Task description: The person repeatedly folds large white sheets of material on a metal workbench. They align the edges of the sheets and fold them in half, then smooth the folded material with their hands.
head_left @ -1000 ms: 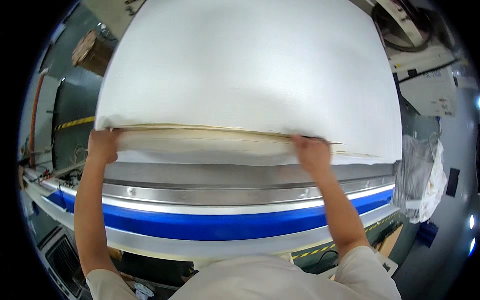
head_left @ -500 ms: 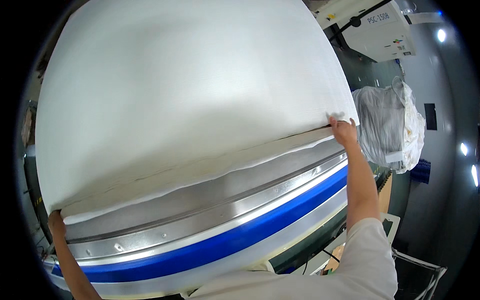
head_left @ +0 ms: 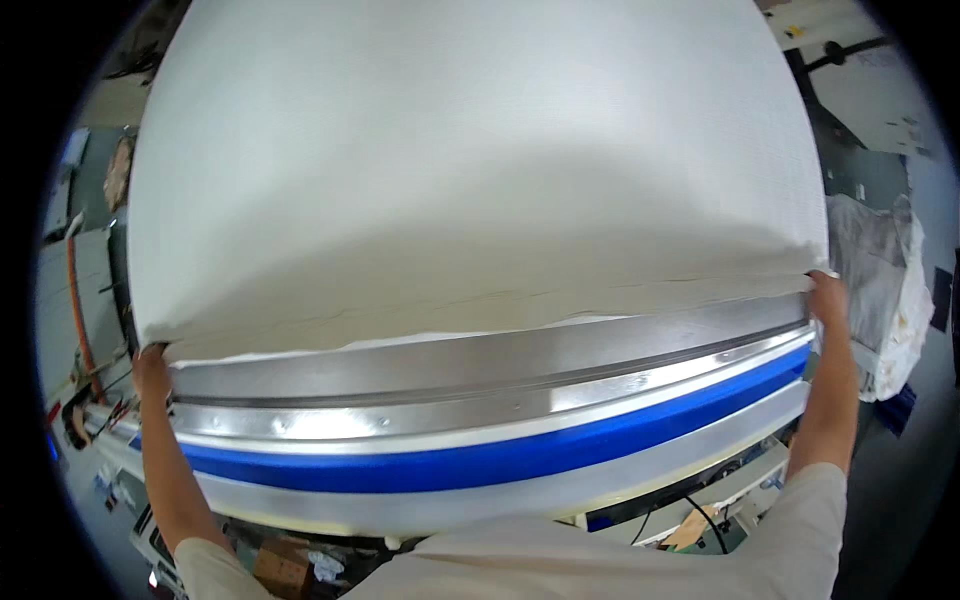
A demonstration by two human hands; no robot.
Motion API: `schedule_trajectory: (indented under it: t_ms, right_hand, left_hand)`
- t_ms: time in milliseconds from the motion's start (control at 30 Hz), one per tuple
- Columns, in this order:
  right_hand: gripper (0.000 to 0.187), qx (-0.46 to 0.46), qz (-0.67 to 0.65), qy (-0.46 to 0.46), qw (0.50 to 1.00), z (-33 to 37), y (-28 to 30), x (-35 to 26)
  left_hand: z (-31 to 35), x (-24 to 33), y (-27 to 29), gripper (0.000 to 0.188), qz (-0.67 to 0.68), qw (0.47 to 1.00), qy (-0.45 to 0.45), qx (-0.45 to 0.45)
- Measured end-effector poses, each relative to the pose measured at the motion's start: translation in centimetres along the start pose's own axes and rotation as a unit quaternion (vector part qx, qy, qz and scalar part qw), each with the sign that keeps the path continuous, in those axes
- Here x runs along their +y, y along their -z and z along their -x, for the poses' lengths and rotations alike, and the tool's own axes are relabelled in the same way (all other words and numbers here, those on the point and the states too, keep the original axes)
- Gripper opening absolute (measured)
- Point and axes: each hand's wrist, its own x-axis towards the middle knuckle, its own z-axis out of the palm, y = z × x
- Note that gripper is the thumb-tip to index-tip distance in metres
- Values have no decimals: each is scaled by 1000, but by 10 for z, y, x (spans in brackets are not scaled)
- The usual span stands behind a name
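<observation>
A broad white sheet of fabric point(head_left: 480, 150) spreads away from me, its near edge folded into a cream, creased strip point(head_left: 470, 308). At the sheet's near left corner, my left hand point(head_left: 152, 370) has its fingers closed round the edge. My right hand point(head_left: 827, 297) grips the near right corner in the same way, with both arms stretched wide. Some fingertips are hidden by the cloth. Below the fold runs a bare metal plate point(head_left: 500, 350), then a shiny riveted metal strip point(head_left: 440, 410) and a blue band point(head_left: 480, 460).
A large white woven sack point(head_left: 880, 290) stands right of the sheet. Farther back on that side is a pale machine cabinet point(head_left: 880, 100). An orange pole point(head_left: 80, 310) leans at the left. A cardboard box point(head_left: 283, 568) and black cables point(head_left: 708, 520) lie below the machine's near edge.
My view has turned and shifted right, so the sheet's near edge looks more level. Both hands keep their hold on the corners, and more of the left side shows.
</observation>
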Motion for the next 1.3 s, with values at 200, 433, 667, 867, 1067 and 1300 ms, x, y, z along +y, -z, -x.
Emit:
schedule_trajectory:
  t_ms: [200,433,667,867,1067,1300]
  right_hand:
    - [33,64,37,67,995,10,43,68]
    - [27,6,64,123,990,67,48,108]
    - [26,-82,172,168,967,116,-23,97]
    - [11,-184,264,171,931,145,-57,71]
    - [16,-241,364,203,877,137,-109,80]
    - [12,-203,269,197,921,139,-141,106]
  left_hand:
    - [5,-6,80,36,30,998,13,-52]
    - [71,-27,110,34,35,991,-36,-124]
    - [163,1,28,31,-20,945,-128,-300]
    - [164,57,23,25,-105,881,-195,-418]
    - [155,69,4,24,-134,834,-198,-497]
    - [145,32,-16,24,-83,923,158,-341]
